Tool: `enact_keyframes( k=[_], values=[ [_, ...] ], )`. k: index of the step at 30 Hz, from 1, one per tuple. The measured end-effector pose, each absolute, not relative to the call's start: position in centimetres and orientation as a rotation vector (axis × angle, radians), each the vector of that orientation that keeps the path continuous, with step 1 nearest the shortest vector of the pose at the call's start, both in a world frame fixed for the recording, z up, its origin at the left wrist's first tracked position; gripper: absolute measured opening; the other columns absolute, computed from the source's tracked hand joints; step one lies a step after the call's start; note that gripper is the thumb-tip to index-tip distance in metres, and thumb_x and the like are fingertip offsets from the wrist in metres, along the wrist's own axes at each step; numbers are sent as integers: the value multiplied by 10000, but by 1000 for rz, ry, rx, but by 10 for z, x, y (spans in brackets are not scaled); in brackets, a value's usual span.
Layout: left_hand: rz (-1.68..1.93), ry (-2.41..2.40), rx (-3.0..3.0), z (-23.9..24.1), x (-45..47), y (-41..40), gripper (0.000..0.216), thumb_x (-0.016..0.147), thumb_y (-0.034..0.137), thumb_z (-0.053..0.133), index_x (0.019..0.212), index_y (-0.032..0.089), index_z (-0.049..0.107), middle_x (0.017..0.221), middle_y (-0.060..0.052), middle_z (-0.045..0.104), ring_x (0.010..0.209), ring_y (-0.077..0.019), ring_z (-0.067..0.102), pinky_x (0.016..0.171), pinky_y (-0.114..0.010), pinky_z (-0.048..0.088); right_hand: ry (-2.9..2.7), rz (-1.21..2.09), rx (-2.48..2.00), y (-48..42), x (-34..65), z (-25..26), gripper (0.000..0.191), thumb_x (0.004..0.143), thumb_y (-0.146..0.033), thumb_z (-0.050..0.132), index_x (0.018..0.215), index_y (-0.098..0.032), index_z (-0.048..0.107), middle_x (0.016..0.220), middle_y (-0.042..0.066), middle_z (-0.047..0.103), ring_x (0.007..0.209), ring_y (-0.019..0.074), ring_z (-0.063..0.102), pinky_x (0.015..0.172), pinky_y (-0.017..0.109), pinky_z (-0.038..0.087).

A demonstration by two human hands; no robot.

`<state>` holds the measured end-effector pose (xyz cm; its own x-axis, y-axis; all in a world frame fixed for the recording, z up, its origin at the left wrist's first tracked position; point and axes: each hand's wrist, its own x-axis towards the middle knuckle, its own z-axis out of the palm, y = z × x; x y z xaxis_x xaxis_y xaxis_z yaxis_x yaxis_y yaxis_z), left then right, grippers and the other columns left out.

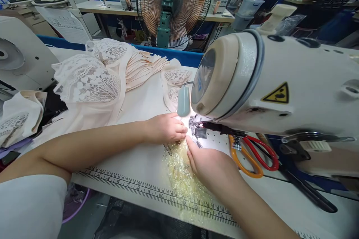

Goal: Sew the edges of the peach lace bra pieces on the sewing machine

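A cream lace bra piece [171,96] lies at the sewing machine [224,78], partly hidden by the machine's pale blue lamp [183,101]. My left hand [166,129] presses its closed fingers onto the fabric just left of the lit presser foot [192,122]. Close in front of the foot, my right hand [211,158] has its fingers together at the near edge of the fabric, fingertips almost meeting the left hand. Shiny yellowish plastic film [179,175] spreads beneath the right hand and over the table edge. Under the fingers the fabric is mostly hidden.
Stacked cream lace bra pieces [92,78] lie at the left. Orange-handled scissors [249,162] and red-handled scissors [266,153] rest under the machine arm at right. A printed ruler [134,185] runs along the table's front edge. A large fan [171,7] stands behind.
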<state>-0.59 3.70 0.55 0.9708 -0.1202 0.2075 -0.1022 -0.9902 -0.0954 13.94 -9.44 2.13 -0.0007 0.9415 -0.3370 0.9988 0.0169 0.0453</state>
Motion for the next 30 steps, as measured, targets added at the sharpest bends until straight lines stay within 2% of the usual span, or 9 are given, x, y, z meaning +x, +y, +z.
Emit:
enact_keyframes(
  k=[4,10,14,17,20,23,25,27,30],
  values=[
    [-241,92,-3037,11,-6,41,291,884,49,397,982,159,647,1118,-78,650,1042,-205,579,871,-401,405,1996,-311,2009,-94,136,22,541,874,-222,405,1406,-177,320,403,-53,406,367,155,412,361,261,184],
    [-162,-57,-2982,13,-5,46,308,869,67,396,1010,185,642,1167,-65,624,968,-222,587,991,-479,326,2026,-270,2012,-102,136,16,506,879,-185,423,1380,-168,356,483,-29,519,435,149,512,372,258,162],
    [-297,-433,-3027,7,-3,46,270,863,211,465,1102,198,590,1183,-99,577,1129,-295,489,986,-471,338,2152,-172,2041,-111,140,4,475,870,-181,435,1344,-179,400,532,-29,528,468,134,517,383,254,134],
    [-366,-979,-2988,3,-2,53,518,799,394,563,1230,123,469,1195,-164,517,1095,-313,497,902,-417,418,2225,-53,2058,-117,141,-3,458,864,-168,430,1322,-182,425,548,-31,534,479,130,515,402,262,127],
    [-116,-1168,-3024,5,4,78,636,763,526,541,1240,115,448,1145,-169,533,1038,-302,528,849,-395,450,2230,41,2075,-119,141,-7,438,866,-169,420,1303,-182,449,548,-30,544,489,135,529,421,272,139],
    [100,-1148,-3077,10,16,113,668,787,561,482,1326,178,390,1304,-164,459,1224,-333,399,993,-501,340,2209,40,2095,-119,140,-10,419,889,-196,390,1303,-196,453,562,-29,575,506,148,555,420,266,186],
    [202,-1318,-3058,15,23,132,715,817,583,438,1405,210,278,1448,-148,300,1344,-352,217,1043,-570,235,2184,7,2115,-120,141,-12,410,908,-225,359,1307,-223,454,600,-26,618,520,157,575,419,258,235],
    [123,-1541,-2979,21,24,140,713,872,567,366,1438,166,199,1490,-176,189,1361,-345,185,1047,-522,259,2155,-16,2134,-120,143,-11,404,924,-251,322,1303,-245,465,654,-14,663,534,164,598,423,255,279],
    [-170,-1462,-2862,36,3,129,543,918,355,401,1389,103,302,1447,-182,274,1295,-297,322,1019,-399,318,2138,-65,2124,-119,142,-9,421,941,-284,270,1303,-231,478,706,15,697,544,170,617,428,254,321]
  ],
)
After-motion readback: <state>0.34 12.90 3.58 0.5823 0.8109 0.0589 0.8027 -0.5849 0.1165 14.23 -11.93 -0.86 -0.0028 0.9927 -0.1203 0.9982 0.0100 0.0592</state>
